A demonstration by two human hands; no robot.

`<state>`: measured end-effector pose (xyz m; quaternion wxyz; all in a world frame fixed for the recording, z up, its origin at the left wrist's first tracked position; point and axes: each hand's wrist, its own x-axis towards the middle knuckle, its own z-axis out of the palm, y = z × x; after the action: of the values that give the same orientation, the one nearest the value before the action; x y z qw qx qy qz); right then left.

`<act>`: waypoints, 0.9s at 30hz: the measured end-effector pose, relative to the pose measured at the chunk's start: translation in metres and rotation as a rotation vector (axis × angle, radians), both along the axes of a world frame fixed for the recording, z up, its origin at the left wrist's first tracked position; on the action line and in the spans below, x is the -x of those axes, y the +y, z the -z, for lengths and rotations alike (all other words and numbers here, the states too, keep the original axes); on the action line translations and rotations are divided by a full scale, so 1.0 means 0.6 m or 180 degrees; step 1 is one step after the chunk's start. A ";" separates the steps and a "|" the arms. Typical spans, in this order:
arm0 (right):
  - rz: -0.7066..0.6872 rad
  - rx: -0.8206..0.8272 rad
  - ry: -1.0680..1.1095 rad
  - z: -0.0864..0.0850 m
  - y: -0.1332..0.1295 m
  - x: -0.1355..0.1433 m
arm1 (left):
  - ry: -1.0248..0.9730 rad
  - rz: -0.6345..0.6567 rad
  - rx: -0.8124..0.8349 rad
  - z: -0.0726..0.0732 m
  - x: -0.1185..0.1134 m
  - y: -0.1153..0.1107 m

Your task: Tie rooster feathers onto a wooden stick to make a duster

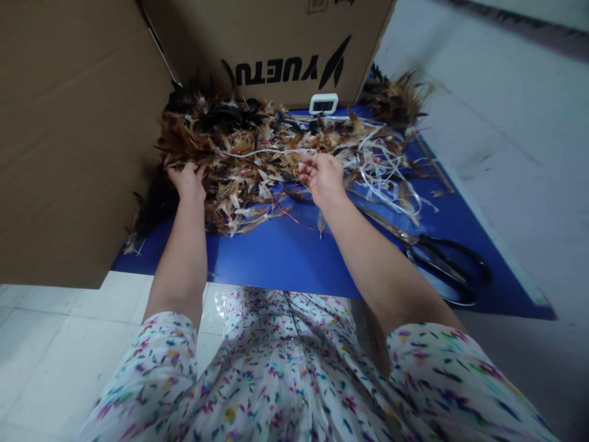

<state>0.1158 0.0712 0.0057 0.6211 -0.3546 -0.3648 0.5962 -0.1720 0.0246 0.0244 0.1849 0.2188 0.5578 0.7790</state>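
My left hand is closed on a bunch of brown feathers at the left of the feather pile; its fingertips are partly buried there. From this bunch a thin white ribbon stretches right to my right hand, which pinches it between thumb and fingers. Between and behind both hands spreads a heap of brown, black and whitish feathers, with red thread trailing out. A tangle of white ribbons lies just right of my right hand.
Large black-handled scissors lie beside my right forearm on the blue table. A white digital timer stands against a cardboard box. Another cardboard panel rises at left. More feathers sit at back right.
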 end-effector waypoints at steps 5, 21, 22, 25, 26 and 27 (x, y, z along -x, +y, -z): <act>-0.0024 0.0068 -0.0117 -0.008 -0.009 0.002 | 0.0873 -0.0043 0.0104 0.017 0.007 0.014; -0.0140 -0.0064 -0.0334 -0.036 -0.026 -0.002 | 0.0597 -0.0509 0.0783 0.008 0.029 0.003; -0.0159 -0.0100 -0.0319 -0.038 -0.026 -0.004 | 0.0898 -0.0597 0.0806 0.006 0.028 -0.003; -0.0222 -0.0209 -0.0238 -0.044 -0.026 -0.010 | 0.1711 -0.0677 0.0762 -0.014 0.009 -0.029; -0.0248 -0.0231 -0.0224 -0.046 -0.026 -0.012 | 0.1949 -0.0561 0.0717 -0.025 -0.004 -0.040; -0.0279 -0.0244 -0.0224 -0.048 -0.027 -0.013 | 0.2142 -0.0369 0.0694 -0.035 -0.019 -0.050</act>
<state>0.1239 0.0552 0.0348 0.5943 -0.3349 -0.4242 0.5956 -0.1603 -0.0053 0.0455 -0.0313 0.4100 0.6788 0.6084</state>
